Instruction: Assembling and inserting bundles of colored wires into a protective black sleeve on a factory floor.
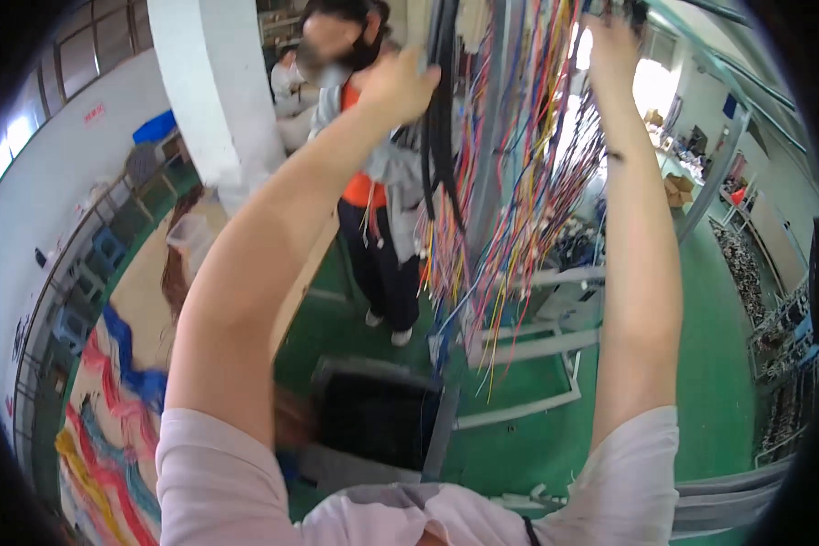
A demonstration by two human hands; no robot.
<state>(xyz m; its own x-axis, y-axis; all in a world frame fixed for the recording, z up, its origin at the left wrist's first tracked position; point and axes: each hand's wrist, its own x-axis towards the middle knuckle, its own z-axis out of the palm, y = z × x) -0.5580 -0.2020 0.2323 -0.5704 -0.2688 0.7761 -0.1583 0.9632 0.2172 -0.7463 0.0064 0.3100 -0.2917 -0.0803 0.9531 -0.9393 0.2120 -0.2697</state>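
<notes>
Both my arms reach up to wires hanging in long bundles. My left hand [404, 88] is closed at the left edge of the thick black cables [442, 118], its fingers curled against them. To their right hang many thin multicoloured wires [528, 155] with small pale connectors at their lower ends. High at the right, my right hand [613, 50] is raised beside a strand of dark wires [587, 132]. Its fingers are blurred near the top edge, so their grip does not show. A grey upright post [491, 182] stands among the wires.
Another person [364, 173] in an orange top and grey jacket stands just beyond the cables. At left, a long table [146, 282] bears coloured wire bundles and a translucent bin [191, 238]. A black crate [382, 414] and a pale metal frame [528, 409] sit low ahead.
</notes>
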